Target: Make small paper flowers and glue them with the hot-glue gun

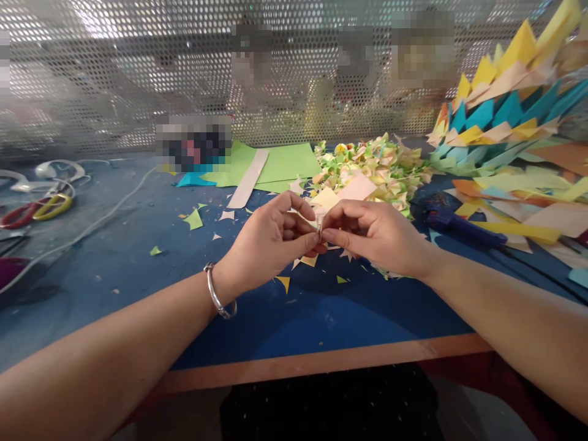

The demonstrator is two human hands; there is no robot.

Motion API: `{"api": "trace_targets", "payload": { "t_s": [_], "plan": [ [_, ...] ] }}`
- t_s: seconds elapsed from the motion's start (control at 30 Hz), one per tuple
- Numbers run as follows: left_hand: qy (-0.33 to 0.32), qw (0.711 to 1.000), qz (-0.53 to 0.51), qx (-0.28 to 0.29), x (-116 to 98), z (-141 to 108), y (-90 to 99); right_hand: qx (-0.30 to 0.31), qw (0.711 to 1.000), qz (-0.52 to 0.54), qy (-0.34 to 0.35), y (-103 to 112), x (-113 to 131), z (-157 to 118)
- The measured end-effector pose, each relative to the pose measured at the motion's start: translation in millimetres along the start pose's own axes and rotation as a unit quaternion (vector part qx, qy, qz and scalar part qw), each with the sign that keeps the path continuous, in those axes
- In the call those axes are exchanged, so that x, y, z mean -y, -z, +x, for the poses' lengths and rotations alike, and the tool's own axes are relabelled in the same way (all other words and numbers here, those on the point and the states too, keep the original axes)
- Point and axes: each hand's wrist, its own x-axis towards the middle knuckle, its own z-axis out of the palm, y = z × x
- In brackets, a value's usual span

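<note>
Fingertip to fingertip, my left hand [271, 236] and my right hand [374, 236] pinch a small pale piece of paper [320, 222] between them, above the blue table. The piece stands upright and looks folded or rolled; most of it is hidden by my fingers. Just behind my hands lie a cream paper square [325, 199] and a pale pink one [357, 188]. Beyond them rises a heap of small cut paper pieces [381, 165] in green, yellow and pink. Paper scraps [308, 261] lie under and around my hands.
Green paper sheets [289, 160] and a pale strip [249, 177] lie at the back. Right of the heap are a blue glue gun [459, 223], loose strips [528, 214] and a layered folded-paper piece [509, 104]. At left, scissors [52, 207] lie near a white cable [92, 225]. A perforated metal screen [285, 79] stands behind.
</note>
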Motion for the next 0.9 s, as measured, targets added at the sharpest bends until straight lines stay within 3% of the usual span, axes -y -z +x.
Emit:
{"api": "trace_targets", "payload": {
  "t_s": [0.9],
  "plan": [
    [0.026,0.999,-0.017,0.044,2.9,2.0,-0.7,0.003,0.999,0.038,-0.010,-3.5,0.9,0.4]
  ]
}}
